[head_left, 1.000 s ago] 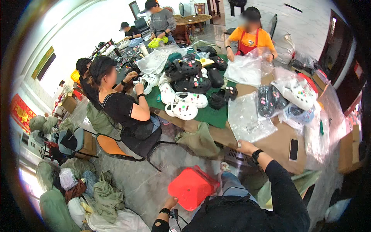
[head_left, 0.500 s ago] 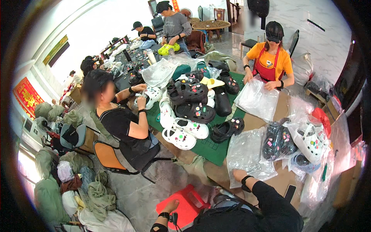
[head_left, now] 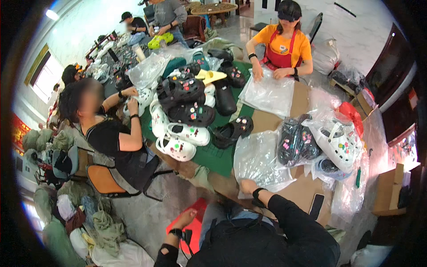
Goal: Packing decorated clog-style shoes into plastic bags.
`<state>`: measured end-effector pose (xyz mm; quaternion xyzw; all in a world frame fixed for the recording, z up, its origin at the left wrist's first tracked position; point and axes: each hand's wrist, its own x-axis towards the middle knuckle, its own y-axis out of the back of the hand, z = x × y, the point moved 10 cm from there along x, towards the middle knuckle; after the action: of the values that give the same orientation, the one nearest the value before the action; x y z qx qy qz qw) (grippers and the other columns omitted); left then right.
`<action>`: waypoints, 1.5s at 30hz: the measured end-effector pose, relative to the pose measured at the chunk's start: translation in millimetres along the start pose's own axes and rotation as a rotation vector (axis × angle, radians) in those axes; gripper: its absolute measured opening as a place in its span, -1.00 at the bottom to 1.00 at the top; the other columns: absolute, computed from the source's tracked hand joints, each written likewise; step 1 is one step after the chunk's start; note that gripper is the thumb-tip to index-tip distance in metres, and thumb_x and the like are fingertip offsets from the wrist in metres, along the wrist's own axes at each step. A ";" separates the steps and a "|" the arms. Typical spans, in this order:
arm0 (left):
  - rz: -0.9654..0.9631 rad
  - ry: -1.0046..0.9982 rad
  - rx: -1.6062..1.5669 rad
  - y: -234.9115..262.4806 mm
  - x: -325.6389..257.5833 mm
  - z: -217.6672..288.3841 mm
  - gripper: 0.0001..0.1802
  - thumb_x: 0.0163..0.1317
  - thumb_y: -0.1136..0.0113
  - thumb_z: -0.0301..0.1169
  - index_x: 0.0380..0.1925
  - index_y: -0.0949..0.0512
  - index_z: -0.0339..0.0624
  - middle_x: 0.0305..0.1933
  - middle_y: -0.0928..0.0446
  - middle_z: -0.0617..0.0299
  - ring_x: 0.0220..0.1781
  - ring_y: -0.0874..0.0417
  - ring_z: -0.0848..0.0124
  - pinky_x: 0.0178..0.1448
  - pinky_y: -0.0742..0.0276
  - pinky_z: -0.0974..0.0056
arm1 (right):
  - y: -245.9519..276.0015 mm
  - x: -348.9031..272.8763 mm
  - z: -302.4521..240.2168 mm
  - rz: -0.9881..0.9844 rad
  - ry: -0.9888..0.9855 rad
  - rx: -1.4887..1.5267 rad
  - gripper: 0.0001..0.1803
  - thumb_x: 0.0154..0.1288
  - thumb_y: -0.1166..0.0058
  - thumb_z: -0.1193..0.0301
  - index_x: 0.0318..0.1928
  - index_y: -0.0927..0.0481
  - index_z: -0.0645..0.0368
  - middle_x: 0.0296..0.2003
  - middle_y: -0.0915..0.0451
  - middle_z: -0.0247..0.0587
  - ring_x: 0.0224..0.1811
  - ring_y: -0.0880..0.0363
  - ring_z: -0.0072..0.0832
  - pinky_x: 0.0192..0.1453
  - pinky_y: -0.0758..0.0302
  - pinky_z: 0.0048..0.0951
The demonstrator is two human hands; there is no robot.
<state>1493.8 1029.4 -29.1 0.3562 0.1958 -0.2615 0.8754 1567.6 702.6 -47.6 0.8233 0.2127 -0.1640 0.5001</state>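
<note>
Brown tabletop, right hand at plastic bag, left hand near stool, fingers' grip unclear

I'd call this a small workshop, with several people busy round a long bench heaped with clogs and clear bags, stuffed sacks piled on the floor, and an open carton at the right.
</note>
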 end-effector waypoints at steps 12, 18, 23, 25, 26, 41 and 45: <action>-0.224 -0.338 0.169 61.1 119.1 99.0 -0.71 0.18 -0.01 -0.30 -0.15 -0.50 -0.20 -0.17 -0.55 0.01 -0.16 -0.58 0.09 -0.09 -0.47 0.15 | 32.2 50.5 -53.1 0.139 -0.090 0.125 -0.73 0.06 0.12 0.36 -0.35 -0.56 0.27 -0.34 -0.57 0.11 -0.25 -0.55 -0.02 -0.19 -0.46 -0.08; -0.326 -0.452 0.044 58.1 171.2 168.7 -0.54 0.20 0.00 -0.29 0.14 -0.30 0.02 0.02 -0.42 -0.10 0.08 -0.42 0.04 0.09 -0.34 0.15 | 39.4 68.1 -120.2 0.094 -0.063 0.175 -0.71 0.07 0.05 0.27 -0.41 -0.57 0.26 -0.39 -0.58 0.06 -0.30 -0.56 -0.03 -0.22 -0.47 -0.11; -0.397 -0.568 0.164 19.8 223.4 152.0 -0.46 0.18 -0.04 -0.25 0.20 -0.25 0.13 0.10 -0.32 -0.11 0.15 -0.30 -0.05 0.21 -0.23 0.09 | 24.5 76.9 -129.7 0.105 -0.031 0.241 -0.74 0.00 0.01 0.34 -0.33 -0.53 0.26 -0.32 -0.55 0.06 -0.26 -0.53 -0.05 -0.18 -0.46 -0.14; -0.384 -0.602 0.372 8.3 218.7 181.2 -0.46 0.15 -0.06 -0.26 0.19 -0.27 0.13 0.07 -0.34 -0.08 0.10 -0.33 -0.04 0.16 -0.26 0.07 | 21.1 59.1 -108.0 0.148 0.079 0.404 -0.70 -0.04 0.01 0.37 -0.25 -0.50 0.21 -0.32 -0.55 0.04 -0.25 -0.52 -0.05 -0.14 -0.43 -0.16; -0.307 -0.589 0.573 14.2 217.4 186.4 -0.45 0.12 -0.09 -0.27 0.17 -0.29 0.13 0.05 -0.35 -0.05 0.05 -0.35 -0.04 0.11 -0.29 0.06 | 40.7 43.9 -98.7 0.212 -0.006 0.500 -0.74 -0.01 0.04 0.38 -0.27 -0.50 0.22 -0.37 -0.55 0.02 -0.29 -0.52 -0.05 -0.16 -0.44 -0.16; -0.222 -0.581 0.215 77.6 208.1 201.3 -0.25 0.09 -0.16 -0.28 0.28 -0.07 0.02 0.24 -0.14 -0.19 0.22 -0.24 -0.09 0.25 -0.20 0.09 | 230.2 53.4 -0.3 1.115 -0.317 0.675 -0.63 0.30 0.14 0.18 -0.06 -0.46 0.18 -0.22 -0.56 -0.16 -0.24 -0.52 -0.34 -0.13 -0.43 -0.38; -0.181 -0.418 -0.232 141.8 209.1 185.7 -0.14 0.06 -0.26 -0.22 0.28 -0.02 -0.17 0.22 -0.23 -0.02 0.21 -0.30 0.16 0.23 -0.23 0.17 | 312.3 99.8 -56.0 0.806 0.133 1.760 -0.11 0.19 0.37 -0.29 0.28 -0.08 0.18 0.23 -0.17 -0.02 0.27 -0.14 -0.24 0.29 -0.10 -0.20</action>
<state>1772.0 914.4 58.6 0.1724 0.0701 -0.3824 0.9051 1816.8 643.4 164.5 0.9217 -0.2563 -0.0341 -0.2892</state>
